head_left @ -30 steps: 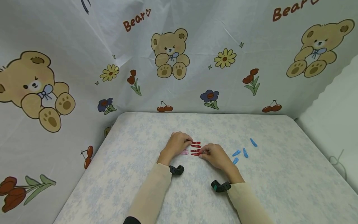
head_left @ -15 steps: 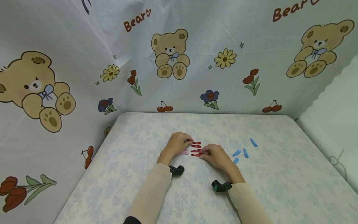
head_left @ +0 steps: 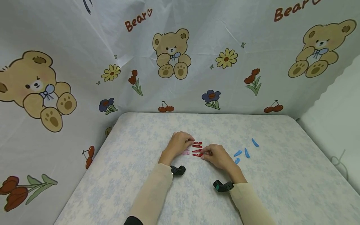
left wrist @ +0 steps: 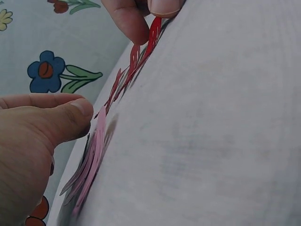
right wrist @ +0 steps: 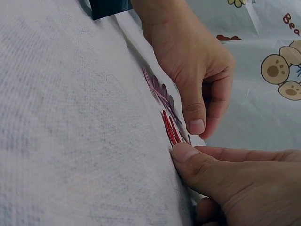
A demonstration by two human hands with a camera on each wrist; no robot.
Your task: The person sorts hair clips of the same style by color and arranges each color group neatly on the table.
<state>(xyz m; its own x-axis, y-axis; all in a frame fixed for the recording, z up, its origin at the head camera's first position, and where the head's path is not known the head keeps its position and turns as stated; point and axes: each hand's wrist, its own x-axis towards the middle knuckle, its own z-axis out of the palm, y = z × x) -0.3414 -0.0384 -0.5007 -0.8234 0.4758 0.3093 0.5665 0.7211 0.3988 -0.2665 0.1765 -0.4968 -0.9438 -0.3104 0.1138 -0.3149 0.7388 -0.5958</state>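
Observation:
Several red hair clips (head_left: 197, 150) lie in a column, one below another, between my two hands. My right hand (head_left: 216, 156) pinches the wide end of the nearest red hair clip (left wrist: 154, 35) between thumb and index finger. At the far end of the column, my left hand (head_left: 177, 144) has its thumb and index finger together on the narrow end of the farthest red hair clip (head_left: 198, 143). Pink hair clips (left wrist: 96, 155) lie side by side just left of the red ones, partly hidden by my left hand in the head view.
Right of my right hand, several blue hair clips (head_left: 247, 153) are scattered at different angles. The table (head_left: 140, 137) wears a pale blue mottled cover. Behind it hangs a bear-printed curtain (head_left: 197, 37), and a white cord (head_left: 340, 162) hangs beyond the right edge.

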